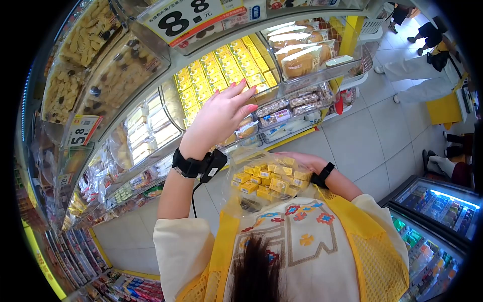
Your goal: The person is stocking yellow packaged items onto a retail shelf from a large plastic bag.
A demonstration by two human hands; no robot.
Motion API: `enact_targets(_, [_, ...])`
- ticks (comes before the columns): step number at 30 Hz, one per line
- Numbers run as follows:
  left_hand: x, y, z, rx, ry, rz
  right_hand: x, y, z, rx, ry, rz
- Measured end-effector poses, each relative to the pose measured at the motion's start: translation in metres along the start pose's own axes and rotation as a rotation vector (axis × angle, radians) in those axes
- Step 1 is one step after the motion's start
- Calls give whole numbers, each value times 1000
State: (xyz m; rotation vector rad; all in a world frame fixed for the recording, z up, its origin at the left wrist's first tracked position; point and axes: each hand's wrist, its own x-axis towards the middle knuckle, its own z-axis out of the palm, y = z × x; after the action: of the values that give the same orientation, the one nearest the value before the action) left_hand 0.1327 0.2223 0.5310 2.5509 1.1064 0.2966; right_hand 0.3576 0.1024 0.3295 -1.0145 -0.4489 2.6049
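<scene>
My left hand (219,113) reaches over a clear bin of small yellow boxes (209,73) stacked in neat rows. Its fingers are stretched out near the front rows, with nothing visible held in them. Against my chest is a clear plastic bag (235,173), filled with loose small yellow boxes (269,176) of a similar look. My right hand (299,158) grips this bag at its far right side; the fingers are partly hidden by the plastic. Both wrists wear black bands, and a small black device sits on the left one.
Beside the yellow boxes are packaged breads (302,58); wrapped snacks (292,105) lie on the shelf below. Snack bins with price cards (83,130) line the left. Glass-topped coolers (432,206) stand at lower right. Several people are farther off on the tiled floor (372,131).
</scene>
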Motion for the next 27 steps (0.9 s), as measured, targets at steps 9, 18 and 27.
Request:
enact_targets(9, [-47, 34, -64, -474, 251, -138, -2, -3, 2, -53, 54, -26])
enact_targets(18, [-81, 74, -33, -471, -380, 21, 10, -5, -4, 74, -64, 75])
enact_targets(27, [-77, 78, 17, -273, -447, 64, 4, -10, 2, -8, -58, 46])
